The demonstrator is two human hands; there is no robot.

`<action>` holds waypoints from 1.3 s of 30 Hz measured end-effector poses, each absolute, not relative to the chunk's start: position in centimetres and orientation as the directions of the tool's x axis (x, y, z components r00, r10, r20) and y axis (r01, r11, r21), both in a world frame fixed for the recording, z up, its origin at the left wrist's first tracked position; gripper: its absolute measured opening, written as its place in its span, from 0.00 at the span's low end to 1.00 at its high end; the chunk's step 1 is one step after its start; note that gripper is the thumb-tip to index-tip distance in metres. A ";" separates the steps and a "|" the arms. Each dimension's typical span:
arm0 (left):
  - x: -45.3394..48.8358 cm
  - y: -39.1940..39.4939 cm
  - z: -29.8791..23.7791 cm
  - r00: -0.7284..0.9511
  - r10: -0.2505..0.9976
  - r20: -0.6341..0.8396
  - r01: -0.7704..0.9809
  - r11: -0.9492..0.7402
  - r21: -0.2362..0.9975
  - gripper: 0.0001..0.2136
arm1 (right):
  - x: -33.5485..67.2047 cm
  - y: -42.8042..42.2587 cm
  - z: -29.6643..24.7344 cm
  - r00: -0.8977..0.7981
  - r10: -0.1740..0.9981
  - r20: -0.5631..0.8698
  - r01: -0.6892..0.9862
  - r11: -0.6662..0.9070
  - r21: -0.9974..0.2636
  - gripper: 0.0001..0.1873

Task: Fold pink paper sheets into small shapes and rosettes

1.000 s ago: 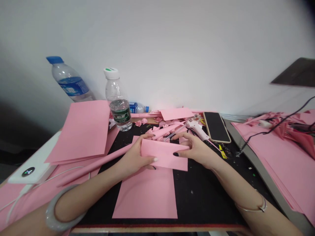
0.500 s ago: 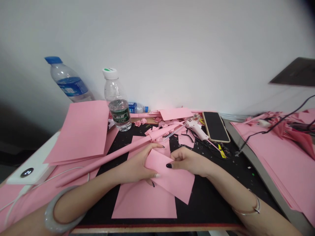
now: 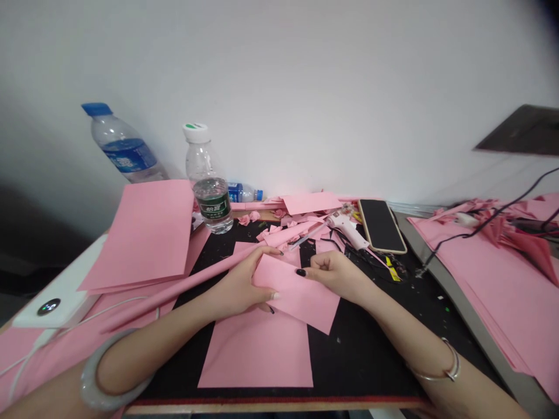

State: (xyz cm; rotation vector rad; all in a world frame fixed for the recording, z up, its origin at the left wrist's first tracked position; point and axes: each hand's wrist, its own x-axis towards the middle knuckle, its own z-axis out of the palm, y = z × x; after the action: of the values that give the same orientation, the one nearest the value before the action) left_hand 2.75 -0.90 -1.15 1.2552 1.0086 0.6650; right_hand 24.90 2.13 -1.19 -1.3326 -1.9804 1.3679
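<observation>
The left hand (image 3: pixel 242 285) grips the left end of the paper (image 3: pixel 301 297), thumb flat on its face, index finger spread to the upper corner, other fingertips tucked underneath. The right hand (image 3: pixel 338 276) pinches the upper edge, thumb on top and fingers curled in behind, nearly closed; I can't tell how many of them touch. The paper sits just below mid-frame, slanting down to the right, over a sheet (image 3: pixel 257 361) on the black mat (image 3: pixel 362 361). It looks light, smooth and fairly stiff, so it should flex springily and crease if squeezed; the edges seem the best hold. Beyond, a tube (image 3: pixel 205 274) slants to the lower left, a glue gun (image 3: pixel 349 228) and phone (image 3: pixel 382 227) lie right of centre, and a white-capped bottle (image 3: pixel 212 198) stands left of centre.
</observation>
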 end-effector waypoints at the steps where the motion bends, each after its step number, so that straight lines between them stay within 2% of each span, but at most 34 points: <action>1: 2.7 -0.8 -1.1 0.427 0.873 -0.234 0.101 0.211 0.972 0.27 | 25.1 2.3 -1.1 -0.498 0.848 -0.182 0.477 0.092 -0.874 0.23; 4: 2.7 -0.7 -1.3 0.403 0.891 -0.211 0.078 0.196 0.978 0.25 | 25.6 2.7 -0.9 -0.537 0.830 -0.147 0.475 0.154 -0.866 0.20; 9: 2.6 -0.6 -1.2 0.358 0.909 -0.211 0.069 0.200 0.977 0.23 | 26.0 3.1 -1.2 -0.406 0.913 -0.044 0.573 0.217 -0.790 0.23; 14: 2.6 -0.5 -0.8 0.296 0.938 -0.179 0.074 0.165 0.984 0.21 | 26.5 3.5 -1.1 -0.441 0.896 -0.060 0.532 0.207 -0.821 0.20; 19: 2.7 -0.4 -1.0 0.223 0.964 -0.144 0.018 0.144 0.989 0.24 | 26.8 4.0 -1.1 -0.279 0.959 0.054 0.451 0.181 -0.874 0.25; 22: 2.8 -0.5 -1.1 0.183 0.978 -0.102 -0.037 0.111 0.993 0.24 | 26.2 3.6 -1.1 -0.298 0.954 -0.023 0.249 0.054 -0.967 0.18; 25: 2.8 -0.5 -1.3 0.143 0.987 -0.071 -0.071 0.082 0.994 0.23 | 25.2 2.8 -1.1 -0.436 0.891 -0.129 0.105 -0.092 -0.990 0.20; 28: 2.8 -0.5 -1.5 0.125 0.990 -0.065 -0.107 0.079 0.991 0.24 | 24.6 2.1 -1.2 -0.489 0.861 -0.142 0.070 -0.123 -0.990 0.18; 31: 2.8 -0.3 -1.6 0.193 0.978 -0.077 -0.166 0.110 0.980 0.23 | 24.7 2.2 -1.2 -0.413 0.906 -0.095 0.036 -0.088 -0.995 0.17; 34: 2.6 -0.1 -1.7 0.242 0.967 -0.083 -0.180 0.128 0.975 0.21 | 25.3 2.8 -1.3 -0.356 0.928 -0.110 0.046 -0.100 -0.994 0.16; 39: 2.5 -0.1 -1.7 0.265 0.959 -0.103 -0.160 0.150 0.976 0.23 | 26.1 3.4 -1.1 -0.383 0.917 -0.115 0.048 -0.105 -0.993 0.15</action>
State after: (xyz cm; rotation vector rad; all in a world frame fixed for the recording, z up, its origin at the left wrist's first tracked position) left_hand 2.49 -0.08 -1.75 1.0979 0.9507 1.0088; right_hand 26.06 3.40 -1.06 -1.0998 -1.4612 1.5732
